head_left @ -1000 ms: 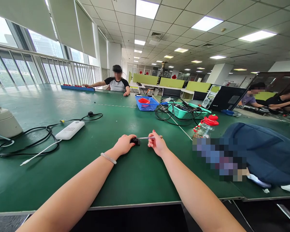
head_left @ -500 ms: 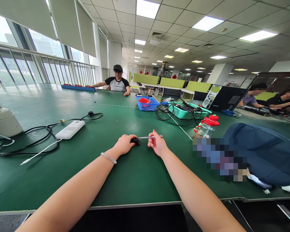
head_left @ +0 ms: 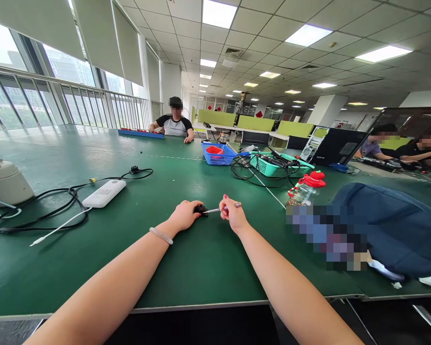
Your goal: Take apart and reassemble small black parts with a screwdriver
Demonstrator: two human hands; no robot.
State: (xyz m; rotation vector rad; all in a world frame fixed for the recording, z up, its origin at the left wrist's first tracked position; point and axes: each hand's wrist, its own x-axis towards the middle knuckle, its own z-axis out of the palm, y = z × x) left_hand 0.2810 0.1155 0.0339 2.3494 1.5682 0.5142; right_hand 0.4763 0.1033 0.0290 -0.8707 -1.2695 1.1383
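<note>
My left hand is closed on a small black part that rests on the green table. My right hand pinches a thin metal tool, like tweezers or a small screwdriver. The tool's tip touches the black part from the right. Both hands lie near the middle of the table, close together. A clear bracelet sits on my left wrist.
A white power strip with black cables lies to the left, a beige appliance at the far left. Blue basket and green basket stand behind; a red-capped bottle and a navy bag lie right. Other people sit at the far edge.
The tool in my right hand has tilted a little, its tip lower against the black part. The person at the far side has pulled the blue tray closer to them.
</note>
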